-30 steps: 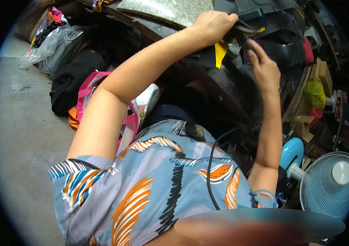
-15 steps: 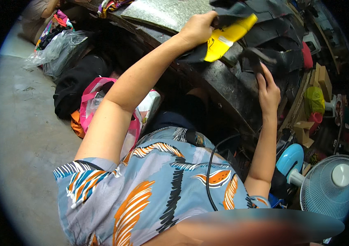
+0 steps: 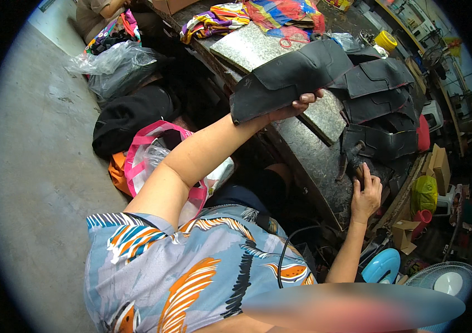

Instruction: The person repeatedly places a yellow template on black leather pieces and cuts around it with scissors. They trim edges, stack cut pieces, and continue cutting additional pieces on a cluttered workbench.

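Note:
My left hand (image 3: pixel 297 106) grips the lower edge of a black leather piece (image 3: pixel 289 75), its fingers curled round it and its palm beneath. The piece has a stitched, layered flap and hangs over the near part of the bench, black face up. At the bench's right part, my right hand (image 3: pixel 366 197) has its fingers on the dark handle of a hammer (image 3: pixel 356 158). The hammer's head points away from me, beside a pile of similar black leather pieces (image 3: pixel 377 102). Part of the handle is hidden by my fingers.
A pale stone slab (image 3: pixel 247 47) lies on the dark workbench (image 3: pixel 300 136). Red-handled scissors (image 3: pixel 291 42) and colourful cloth (image 3: pixel 216 21) are at the back. Bags, including a pink-trimmed one (image 3: pixel 136 155), stand on the floor at left. A fan (image 3: pixel 448 283) is at lower right.
The leather piece has turned from its yellow side to its black side. My right hand has lowered the hammer to the bench. The view has shifted, showing more of the bench.

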A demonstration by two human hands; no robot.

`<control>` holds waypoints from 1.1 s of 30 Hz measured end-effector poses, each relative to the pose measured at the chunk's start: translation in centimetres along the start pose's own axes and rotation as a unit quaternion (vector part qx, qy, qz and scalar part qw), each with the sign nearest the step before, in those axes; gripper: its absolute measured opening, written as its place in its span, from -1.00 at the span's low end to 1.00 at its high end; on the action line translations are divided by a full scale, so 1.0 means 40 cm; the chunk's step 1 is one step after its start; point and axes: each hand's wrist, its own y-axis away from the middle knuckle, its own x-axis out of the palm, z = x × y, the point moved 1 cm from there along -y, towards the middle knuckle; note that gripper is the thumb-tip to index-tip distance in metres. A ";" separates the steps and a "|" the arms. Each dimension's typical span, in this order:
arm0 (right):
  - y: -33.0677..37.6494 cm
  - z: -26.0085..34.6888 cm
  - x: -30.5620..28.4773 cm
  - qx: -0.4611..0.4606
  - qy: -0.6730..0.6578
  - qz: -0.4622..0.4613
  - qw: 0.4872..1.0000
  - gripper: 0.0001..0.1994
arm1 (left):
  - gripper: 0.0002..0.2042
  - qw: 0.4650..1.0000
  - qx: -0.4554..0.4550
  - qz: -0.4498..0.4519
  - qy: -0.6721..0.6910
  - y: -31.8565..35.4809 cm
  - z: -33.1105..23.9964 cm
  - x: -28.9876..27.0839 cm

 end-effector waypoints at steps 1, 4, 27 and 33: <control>0.001 -0.001 0.001 -0.001 0.000 0.001 1.000 -0.41 | -0.52 1.000 0.004 -0.012 -0.006 0.003 -0.001 -0.002; 0.003 0.000 0.001 0.002 0.001 0.005 1.000 -0.43 | -0.53 0.999 0.007 -0.031 -0.040 0.016 0.000 -0.003; -0.178 0.291 -0.073 0.257 -0.804 0.057 0.533 -0.84 | -0.64 0.917 -0.009 -0.230 -0.325 0.040 0.116 0.140; -0.175 0.296 -0.068 0.214 -0.806 0.102 0.542 -0.84 | -0.65 0.923 -0.022 -0.248 -0.293 0.057 0.184 0.153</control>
